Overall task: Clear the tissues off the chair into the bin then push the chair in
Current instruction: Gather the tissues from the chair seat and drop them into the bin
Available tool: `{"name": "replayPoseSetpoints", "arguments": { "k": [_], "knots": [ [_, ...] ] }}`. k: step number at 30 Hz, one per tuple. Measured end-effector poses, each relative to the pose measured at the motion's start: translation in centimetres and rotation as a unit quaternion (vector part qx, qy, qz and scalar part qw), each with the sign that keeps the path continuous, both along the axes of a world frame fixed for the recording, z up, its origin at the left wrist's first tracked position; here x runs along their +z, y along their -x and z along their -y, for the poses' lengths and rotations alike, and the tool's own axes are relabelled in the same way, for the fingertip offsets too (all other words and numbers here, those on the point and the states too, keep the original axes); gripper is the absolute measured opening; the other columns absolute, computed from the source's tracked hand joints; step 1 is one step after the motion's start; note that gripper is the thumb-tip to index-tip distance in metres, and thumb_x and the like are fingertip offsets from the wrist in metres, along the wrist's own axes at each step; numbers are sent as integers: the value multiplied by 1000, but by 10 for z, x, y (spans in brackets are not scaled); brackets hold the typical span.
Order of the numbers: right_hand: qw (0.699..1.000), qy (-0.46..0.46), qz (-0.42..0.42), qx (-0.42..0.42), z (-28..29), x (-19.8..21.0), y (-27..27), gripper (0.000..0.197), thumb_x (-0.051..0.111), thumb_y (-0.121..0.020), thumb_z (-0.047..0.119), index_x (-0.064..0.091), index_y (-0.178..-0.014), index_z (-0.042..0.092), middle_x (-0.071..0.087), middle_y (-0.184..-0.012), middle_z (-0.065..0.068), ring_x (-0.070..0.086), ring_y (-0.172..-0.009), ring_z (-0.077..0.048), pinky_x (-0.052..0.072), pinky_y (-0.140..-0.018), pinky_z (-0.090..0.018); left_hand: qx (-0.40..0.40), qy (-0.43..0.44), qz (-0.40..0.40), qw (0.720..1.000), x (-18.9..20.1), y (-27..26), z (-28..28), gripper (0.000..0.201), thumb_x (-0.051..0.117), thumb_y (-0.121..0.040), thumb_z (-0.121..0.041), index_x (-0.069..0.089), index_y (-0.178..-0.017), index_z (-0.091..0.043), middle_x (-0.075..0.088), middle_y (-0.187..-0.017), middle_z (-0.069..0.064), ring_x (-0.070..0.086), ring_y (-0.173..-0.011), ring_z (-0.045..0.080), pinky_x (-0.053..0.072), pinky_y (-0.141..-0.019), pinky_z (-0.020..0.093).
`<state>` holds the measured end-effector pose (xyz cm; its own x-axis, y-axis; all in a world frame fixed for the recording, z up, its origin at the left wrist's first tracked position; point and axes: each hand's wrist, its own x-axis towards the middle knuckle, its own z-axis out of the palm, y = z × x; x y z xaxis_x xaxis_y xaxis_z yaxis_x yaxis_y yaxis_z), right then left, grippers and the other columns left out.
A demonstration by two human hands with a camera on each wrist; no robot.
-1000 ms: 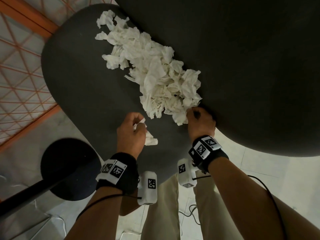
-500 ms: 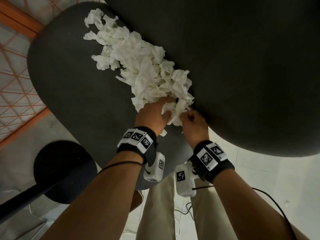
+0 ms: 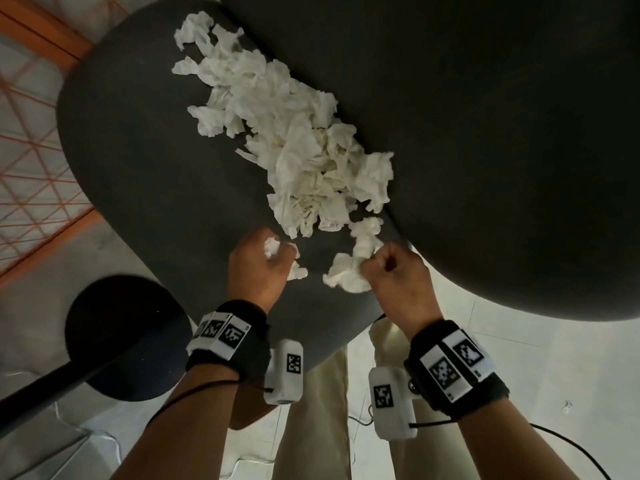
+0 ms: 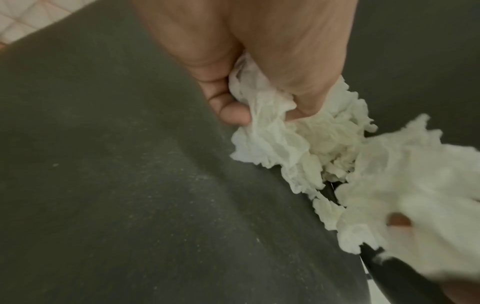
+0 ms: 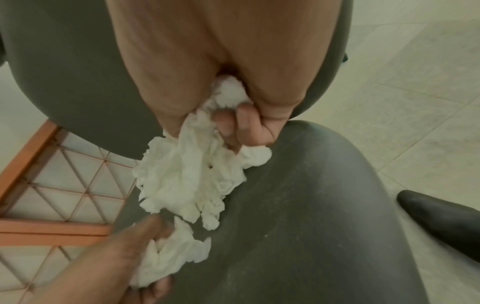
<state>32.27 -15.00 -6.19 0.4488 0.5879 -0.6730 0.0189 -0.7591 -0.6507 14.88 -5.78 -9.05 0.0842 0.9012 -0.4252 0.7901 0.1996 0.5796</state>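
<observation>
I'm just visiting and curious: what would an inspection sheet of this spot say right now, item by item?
Surface: dark chair seat, dusty in the wrist views.
Job's things: large heap of crumpled white tissues lies along the seat by the backrest; no bin seen.
Clutter: nothing seen beyond the tissues.
Grippers: left hand grips a small tissue wad; right hand grips a bigger tissue clump, both above the seat's near edge.
Cables: thin black cable runs from the right wrist band; another crosses the left forearm.
Surroundings: pale tiled floor, orange grid frame at left, round black base on a pole.
</observation>
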Motion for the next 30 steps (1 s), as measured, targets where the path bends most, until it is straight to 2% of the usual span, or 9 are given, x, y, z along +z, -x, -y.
{"name": "replayPoseSetpoints", "arguments": {
  "k": [3, 6, 9, 13, 16, 20, 23, 27, 30],
  "knots": [
    [1000, -3, -6, 6, -5, -3, 4, 28, 55, -81, 7, 37, -63, 20, 39, -61, 3, 36, -56, -11, 37, -58, -26, 9, 42, -10, 999, 1, 9, 3, 7, 68, -78, -7, 62, -82, -7, 64, -86, 7, 60, -77, 22, 46, -71, 29],
    [996, 12, -80, -48, -10, -8, 10, 9, 49, -79, 22, 50, -70, 23, 51, -67, 1, 49, -66, -19, 43, -66, -36, 29, 72, 18, 997, 4, 12, 6, 20, 56, -82, 5, 62, -87, -14, 70, -94, 1, 63, -83, 15, 46, -73, 21],
    [988, 49, -129, -75, -12, -11, 14, 19, 55, -77, 37, 64, -83, 21, 68, -84, -2, 64, -84, -22, 50, -79, -38, 36, 95, 50, 994, 7, 12, 7, 31, 46, -78, 12, 56, -84, -16, 71, -84, -4, 62, -70, 10, 44, -61, 12],
    [989, 55, -126, -57, -8, -10, 21, 22, 69, -83, 20, 58, -65, 14, 64, -65, -1, 61, -60, -13, 49, -57, -21, 67, 140, 74, 985, 13, 14, 7, 27, 44, -80, 4, 59, -84, -18, 62, -58, 1, 51, -46, 5, 39, -48, 14],
    [995, 66, -73, -24, -4, -12, 25, 40, 62, -79, 2, 36, -55, 21, 41, -55, 1, 40, -55, -14, 38, -57, -25, 117, 144, 105, 977, 15, 19, 8, 18, 47, -87, -8, 60, -77, -15, 47, -51, -3, 45, -46, 12, 39, -48, 21],
    [998, 46, -51, -11, -7, -10, 31, 40, 53, -75, -6, 30, -56, 21, 31, -56, 1, 31, -56, -15, 31, -53, -26, 142, 110, 85, 980, 14, 33, 12, 24, 57, -88, -21, 59, -77, 0, 52, -60, 8, 44, -54, 17, 37, -56, 25],
    [999, 23, -41, 1, -13, -13, 39, 43, 52, -76, -12, 30, -57, 20, 31, -56, 3, 30, -56, -12, 31, -57, -26, 153, 132, 107, 973, 16, 48, 17, 20, 69, -84, -32, 59, -77, -16, 59, -66, -4, 52, -57, 7, 44, -58, 20],
    [998, -5, -56, -18, -21, -18, 53, 33, 58, -72, -1, 42, -58, 25, 40, -56, 6, 40, -55, -8, 50, -65, -29, 125, 220, 135, 958, 16, 71, 29, 27, 72, -79, -10, 54, -91, -26, 64, -80, 0, 63, -61, 11, 55, -55, 25],
    [994, 12, -109, -22, -28, -14, 67, 26, 54, -81, 7, 54, -69, 30, 51, -59, 8, 47, -53, -9, 49, -60, -31, 115, 234, 139, 955, 18, 89, 41, 30, 61, -85, -1, 54, -94, -30, 60, -94, -4, 64, -76, 10, 53, -56, 19]
  ]
}}
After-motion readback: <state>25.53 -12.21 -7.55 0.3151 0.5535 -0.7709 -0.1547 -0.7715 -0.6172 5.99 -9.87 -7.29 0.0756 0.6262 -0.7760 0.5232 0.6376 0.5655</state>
